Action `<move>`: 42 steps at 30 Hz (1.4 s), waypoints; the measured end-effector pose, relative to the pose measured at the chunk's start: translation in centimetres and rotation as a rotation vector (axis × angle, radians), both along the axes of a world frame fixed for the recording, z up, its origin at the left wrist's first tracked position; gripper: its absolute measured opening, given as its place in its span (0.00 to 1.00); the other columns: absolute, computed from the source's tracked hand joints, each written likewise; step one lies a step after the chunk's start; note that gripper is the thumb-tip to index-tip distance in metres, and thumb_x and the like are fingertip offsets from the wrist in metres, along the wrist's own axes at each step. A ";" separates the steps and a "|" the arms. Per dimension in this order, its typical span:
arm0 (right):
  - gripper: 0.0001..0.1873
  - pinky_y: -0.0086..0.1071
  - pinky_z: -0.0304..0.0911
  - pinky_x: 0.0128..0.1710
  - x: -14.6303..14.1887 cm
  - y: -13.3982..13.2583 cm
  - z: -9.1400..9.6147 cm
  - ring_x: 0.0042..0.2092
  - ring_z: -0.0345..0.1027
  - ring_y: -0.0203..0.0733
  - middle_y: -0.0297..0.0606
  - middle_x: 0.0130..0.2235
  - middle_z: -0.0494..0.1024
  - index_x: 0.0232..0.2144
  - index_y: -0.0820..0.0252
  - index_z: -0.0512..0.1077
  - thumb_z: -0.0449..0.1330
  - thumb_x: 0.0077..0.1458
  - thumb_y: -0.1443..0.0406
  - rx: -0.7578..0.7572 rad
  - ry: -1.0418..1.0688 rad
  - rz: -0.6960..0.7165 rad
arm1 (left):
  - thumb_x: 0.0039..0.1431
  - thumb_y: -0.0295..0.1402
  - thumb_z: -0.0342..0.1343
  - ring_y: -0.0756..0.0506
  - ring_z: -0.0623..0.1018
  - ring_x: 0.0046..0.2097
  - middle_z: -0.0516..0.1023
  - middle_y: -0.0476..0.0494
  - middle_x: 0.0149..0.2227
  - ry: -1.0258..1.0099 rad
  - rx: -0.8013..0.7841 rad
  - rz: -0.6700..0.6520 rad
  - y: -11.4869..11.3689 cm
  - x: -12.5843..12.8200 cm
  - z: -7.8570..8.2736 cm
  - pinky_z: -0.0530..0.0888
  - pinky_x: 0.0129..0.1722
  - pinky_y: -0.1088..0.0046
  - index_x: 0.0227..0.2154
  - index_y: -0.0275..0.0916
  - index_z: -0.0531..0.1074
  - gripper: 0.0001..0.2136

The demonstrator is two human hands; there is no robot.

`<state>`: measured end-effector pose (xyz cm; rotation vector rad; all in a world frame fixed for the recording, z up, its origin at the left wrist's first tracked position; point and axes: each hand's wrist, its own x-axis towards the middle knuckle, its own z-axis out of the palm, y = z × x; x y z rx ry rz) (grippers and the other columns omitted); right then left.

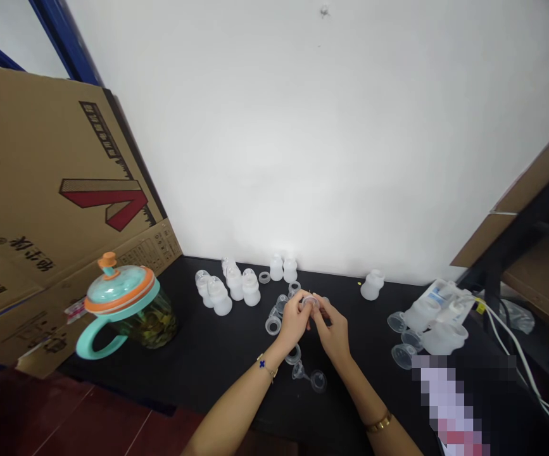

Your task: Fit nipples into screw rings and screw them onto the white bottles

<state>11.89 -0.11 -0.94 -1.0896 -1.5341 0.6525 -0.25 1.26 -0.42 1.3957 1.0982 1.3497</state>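
Note:
My left hand (294,320) and my right hand (332,330) meet over the black table (208,361), fingers pinched together on one small clear plastic ring part (309,303). Around them lie several more clear plastic parts (274,324), and three small funnel-like pieces (309,373) rest just below my wrists. A group of white translucent small bottles (229,288) stands behind and to the left of my hands.
A teal and orange lidded mug (125,310) with something dark inside stands at the left, before a large tilted cardboard box (41,202). One lone bottle (372,285) stands at the back. More bottles lie on their sides (433,329) at the right, near white cables (516,348).

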 end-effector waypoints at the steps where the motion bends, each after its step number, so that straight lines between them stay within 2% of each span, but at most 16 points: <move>1: 0.19 0.37 0.74 0.38 0.0 0.0 0.0 0.40 0.78 0.47 0.43 0.47 0.82 0.52 0.56 0.76 0.56 0.63 0.57 0.007 -0.011 -0.002 | 0.63 0.41 0.52 0.53 0.66 0.16 0.70 0.54 0.21 -0.002 0.000 0.002 0.0 0.0 0.0 0.61 0.15 0.79 0.34 0.39 0.71 0.10; 21: 0.19 0.35 0.74 0.41 0.0 0.2 -0.4 0.40 0.79 0.45 0.43 0.45 0.83 0.51 0.58 0.76 0.56 0.63 0.59 0.078 -0.079 -0.030 | 0.61 0.36 0.52 0.54 0.65 0.16 0.70 0.54 0.21 -0.011 0.029 0.012 0.2 -0.1 -0.1 0.61 0.13 0.81 0.32 0.38 0.70 0.08; 31: 0.19 0.34 0.74 0.40 0.0 0.2 -0.4 0.38 0.79 0.44 0.43 0.44 0.83 0.51 0.59 0.76 0.57 0.62 0.59 0.065 -0.078 -0.026 | 0.60 0.35 0.51 0.54 0.64 0.15 0.68 0.55 0.20 -0.009 0.016 0.022 0.2 -0.1 -0.3 0.60 0.13 0.80 0.32 0.38 0.70 0.07; 39: 0.19 0.35 0.74 0.42 -0.1 0.1 -0.3 0.42 0.79 0.47 0.43 0.45 0.83 0.51 0.57 0.76 0.56 0.63 0.57 0.051 -0.055 -0.021 | 0.61 0.35 0.51 0.54 0.65 0.16 0.69 0.54 0.21 0.000 0.037 0.038 0.1 0.0 0.1 0.60 0.14 0.80 0.31 0.38 0.71 0.07; 42: 0.19 0.35 0.74 0.39 -0.2 0.0 -0.1 0.40 0.79 0.46 0.43 0.44 0.83 0.51 0.58 0.76 0.56 0.63 0.57 0.036 -0.039 -0.020 | 0.61 0.36 0.51 0.54 0.65 0.16 0.69 0.54 0.20 -0.014 0.041 0.038 -0.1 0.0 0.2 0.61 0.15 0.80 0.31 0.38 0.71 0.08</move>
